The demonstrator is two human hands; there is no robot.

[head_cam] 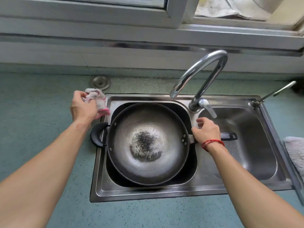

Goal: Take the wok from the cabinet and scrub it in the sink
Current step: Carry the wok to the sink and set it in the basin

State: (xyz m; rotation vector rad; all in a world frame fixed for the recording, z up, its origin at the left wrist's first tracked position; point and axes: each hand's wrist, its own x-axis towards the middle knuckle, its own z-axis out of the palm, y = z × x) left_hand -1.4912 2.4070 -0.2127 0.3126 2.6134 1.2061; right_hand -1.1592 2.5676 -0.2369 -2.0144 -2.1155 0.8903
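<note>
The wok (148, 143) is sitting in the left basin of the stainless double sink (164, 193), filling most of that basin, with its open side facing up. Its interior is showing a dark, speckled patch at the centre. The black loop handle (97, 134) is projecting over the sink's left rim toward the countertop (41, 96). The long handle (228, 136) is extending to the right, across the divider and over the right basin. The right hand (206, 130) is resting on the long handle just beside the wok's riveted bracket, with the fingers curled down over it. The grip appears to be closing round the handle, although the underside of the hand is hidden. A red string bracelet (213, 143) is circling that wrist. The left hand (83, 107) is hovering over the countertop just beside the sink's back-left corner, with fingers and thumb clenching a bunched white cloth (97, 99) with pink edging. The faucet (205, 74) is rising from the divider at the back, and its spout is arching toward the left basin, ending above the rear rim behind the wok. A grey towel (296, 150) is lying on the countertop to the right of the sink.
</note>
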